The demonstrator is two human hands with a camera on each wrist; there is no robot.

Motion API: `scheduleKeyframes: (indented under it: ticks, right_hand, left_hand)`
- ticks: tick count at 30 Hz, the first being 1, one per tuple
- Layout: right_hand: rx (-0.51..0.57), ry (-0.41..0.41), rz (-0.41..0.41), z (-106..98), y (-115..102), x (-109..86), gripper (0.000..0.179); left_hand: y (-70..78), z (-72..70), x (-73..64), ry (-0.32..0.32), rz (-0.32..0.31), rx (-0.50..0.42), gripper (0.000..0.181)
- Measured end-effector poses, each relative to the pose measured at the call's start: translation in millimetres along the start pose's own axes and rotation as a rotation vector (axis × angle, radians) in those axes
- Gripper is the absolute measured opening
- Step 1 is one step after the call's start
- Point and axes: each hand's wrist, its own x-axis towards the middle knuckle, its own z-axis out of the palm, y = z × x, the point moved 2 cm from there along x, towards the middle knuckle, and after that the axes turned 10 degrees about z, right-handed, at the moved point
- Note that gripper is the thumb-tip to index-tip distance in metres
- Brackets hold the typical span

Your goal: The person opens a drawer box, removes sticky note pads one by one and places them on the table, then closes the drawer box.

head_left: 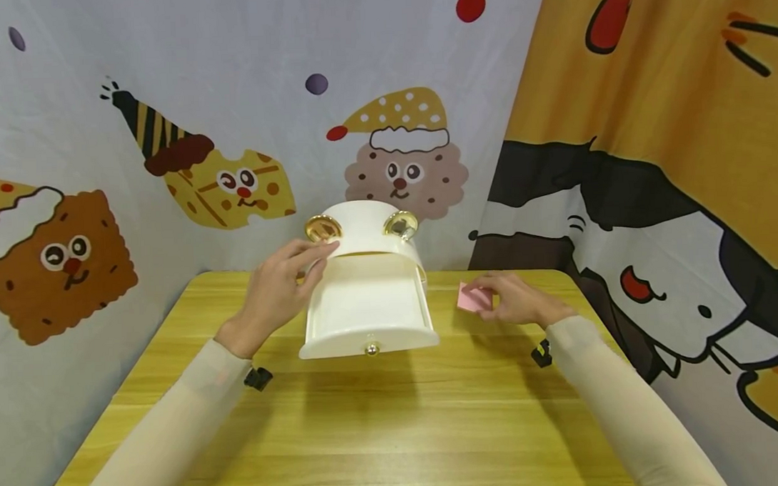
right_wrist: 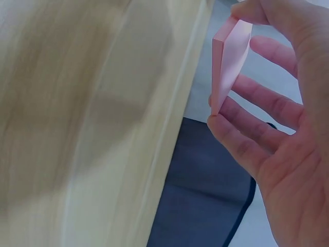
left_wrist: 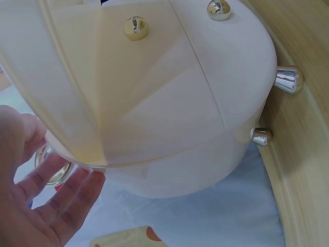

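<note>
The pad [head_left: 473,298], square, thin and pink with crisp edges, is held near the bench's [head_left: 370,429] far right corner; the right hand [head_left: 518,300] pinches it between thumb and fingertips. Across a strip of smooth wood grain stands the box [head_left: 363,226], glossy white and rounded, by the middle of the far edge, with shiny gold ears [head_left: 323,229]. Its drawer [head_left: 368,297] juts out, curved front and round knob [head_left: 371,349] facing the broad open stretch toward the near edge. The left hand [head_left: 275,293], fingers loosely spread, touches the box's left side.
</note>
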Motion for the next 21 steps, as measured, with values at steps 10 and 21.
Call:
scheduleKeyframes:
  ticks: [10,21]
  right_hand:
    - [0.032,-0.045,0.057,14.4,10.3,5.9,0.059]
    - [0.005,-0.079,0.07,23.3,17.8,10.5,0.063]
  left_hand:
    - [-2.8,1.9,-0.3,0.007,0.001,0.005,0.037]
    - [-1.3,0.3,-1.1,0.0,-0.006,-0.002,0.037]
